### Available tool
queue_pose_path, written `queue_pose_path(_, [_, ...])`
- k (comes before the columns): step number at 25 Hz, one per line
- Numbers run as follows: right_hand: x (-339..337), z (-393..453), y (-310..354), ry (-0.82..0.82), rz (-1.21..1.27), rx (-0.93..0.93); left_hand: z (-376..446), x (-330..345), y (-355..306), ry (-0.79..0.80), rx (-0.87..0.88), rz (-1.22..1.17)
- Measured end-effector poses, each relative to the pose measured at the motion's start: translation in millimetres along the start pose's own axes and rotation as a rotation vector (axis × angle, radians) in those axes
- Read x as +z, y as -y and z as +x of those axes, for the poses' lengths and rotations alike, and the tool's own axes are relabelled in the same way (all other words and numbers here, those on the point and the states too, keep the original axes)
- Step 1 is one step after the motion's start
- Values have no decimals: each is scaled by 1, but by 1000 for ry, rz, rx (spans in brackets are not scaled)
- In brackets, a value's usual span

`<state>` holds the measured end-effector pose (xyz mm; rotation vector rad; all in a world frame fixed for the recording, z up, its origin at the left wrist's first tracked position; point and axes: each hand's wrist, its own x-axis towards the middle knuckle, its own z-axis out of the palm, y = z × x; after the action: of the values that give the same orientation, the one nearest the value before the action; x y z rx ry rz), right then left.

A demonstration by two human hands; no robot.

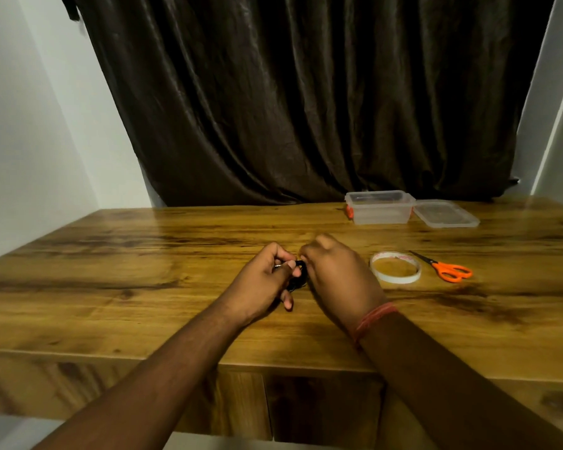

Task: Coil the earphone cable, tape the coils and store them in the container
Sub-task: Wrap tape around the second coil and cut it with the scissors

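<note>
Both hands [264, 277] [338, 280] curl, seemingly pinching the black cable [300, 274].

Orange-handled scissors [446, 267] lying on wooden table [143, 271], blades pointing away toward far edge; dark brown curtain [306, 102] hanging in folds behind table, reaching down to its far edge; white walls [20, 125] flanking curtain

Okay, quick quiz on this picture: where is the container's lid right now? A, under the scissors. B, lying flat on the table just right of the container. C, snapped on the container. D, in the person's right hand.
B: the lid lies flat on the table beside the open container, on its right, well away from the scissors and both hands.
</note>
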<state>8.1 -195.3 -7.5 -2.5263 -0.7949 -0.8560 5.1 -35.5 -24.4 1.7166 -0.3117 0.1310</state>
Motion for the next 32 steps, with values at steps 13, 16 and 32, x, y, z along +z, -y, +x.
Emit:
queue_pose_path(13, [-5, -2, 16, 93, -167, -103, -1, 0, -2, -33, -16, 34])
queue_pose_path(16, [-4, -1, 15, 94, -168, -114, -2, 0, -3, -39, -19, 34])
queue_pose_path(32, [4, -2, -1, 16, 147, -98, -1, -4, -12, -63, 9, -278])
